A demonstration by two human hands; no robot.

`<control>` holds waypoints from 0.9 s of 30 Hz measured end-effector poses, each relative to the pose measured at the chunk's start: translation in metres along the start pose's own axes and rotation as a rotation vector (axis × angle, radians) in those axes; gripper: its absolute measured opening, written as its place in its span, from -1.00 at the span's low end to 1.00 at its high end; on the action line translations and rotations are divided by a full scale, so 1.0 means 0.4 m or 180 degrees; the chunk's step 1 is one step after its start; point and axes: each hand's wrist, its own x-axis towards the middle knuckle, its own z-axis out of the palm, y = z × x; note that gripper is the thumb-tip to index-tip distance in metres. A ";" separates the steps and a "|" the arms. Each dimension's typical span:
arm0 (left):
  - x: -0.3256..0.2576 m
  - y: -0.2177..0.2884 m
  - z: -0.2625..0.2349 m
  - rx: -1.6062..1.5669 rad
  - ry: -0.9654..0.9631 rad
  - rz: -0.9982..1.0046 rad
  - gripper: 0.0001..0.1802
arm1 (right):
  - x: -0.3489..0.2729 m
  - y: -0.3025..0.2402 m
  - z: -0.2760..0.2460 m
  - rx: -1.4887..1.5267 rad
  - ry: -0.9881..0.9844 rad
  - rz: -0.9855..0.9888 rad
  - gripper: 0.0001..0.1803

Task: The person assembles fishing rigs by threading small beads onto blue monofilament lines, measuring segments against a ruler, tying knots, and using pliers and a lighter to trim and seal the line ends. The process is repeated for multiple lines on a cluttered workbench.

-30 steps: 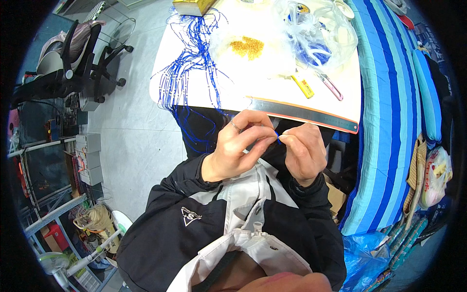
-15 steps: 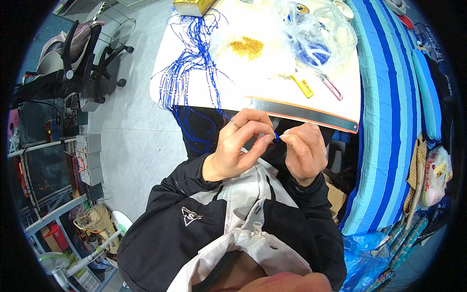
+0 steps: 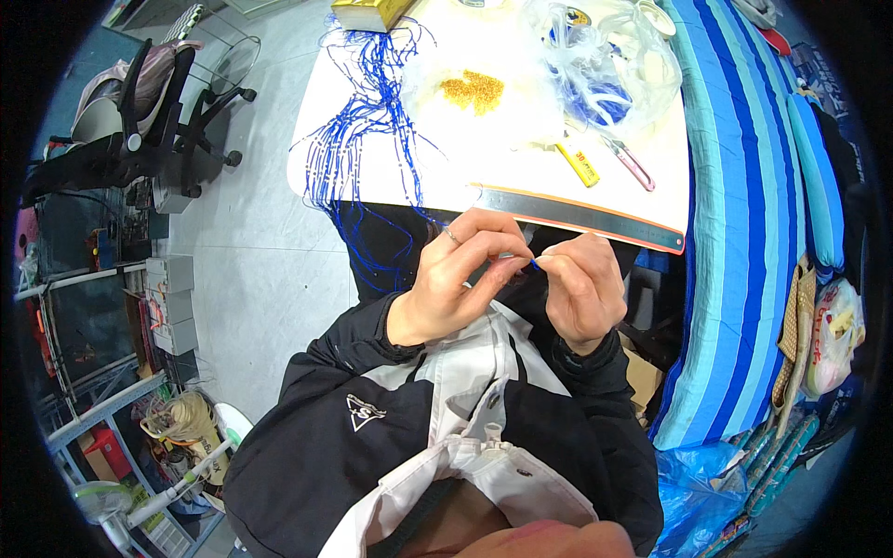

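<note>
My left hand and my right hand meet fingertip to fingertip just off the table's near edge. Both pinch a short bit of blue cord, mostly covered by the fingers. A ring sits on a finger of the left hand. Many blue cords, dotted with small pale spots, spread over the table's left side and hang off its front edge near my left hand. A dark ruler with orange edges lies along the table edge just beyond my hands. Gold beads lie heaped on clear plastic further back.
On the white table are a yellow tube-like item, a pink utility knife, a clear plastic bag with blue contents, and a gold box on the cord ends. A blue striped bed cover borders the right. An office chair stands left.
My fingertips have drawn slightly closer together, and less of the blue cord shows between them. Things on the table have not moved.
</note>
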 end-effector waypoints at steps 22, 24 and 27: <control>0.002 -0.006 0.000 0.0739 0.0148 0.0534 -0.75 | 0.006 -0.003 -0.001 0.0117 -0.0140 0.0030 -0.67; 0.003 -0.007 -0.004 0.0876 0.0103 0.0651 -0.73 | 0.006 -0.002 0.000 0.0106 -0.0154 0.0014 -0.67; 0.003 -0.008 -0.002 0.0882 0.0091 0.0703 -0.73 | 0.004 -0.001 -0.001 0.0073 -0.0194 0.0017 -0.67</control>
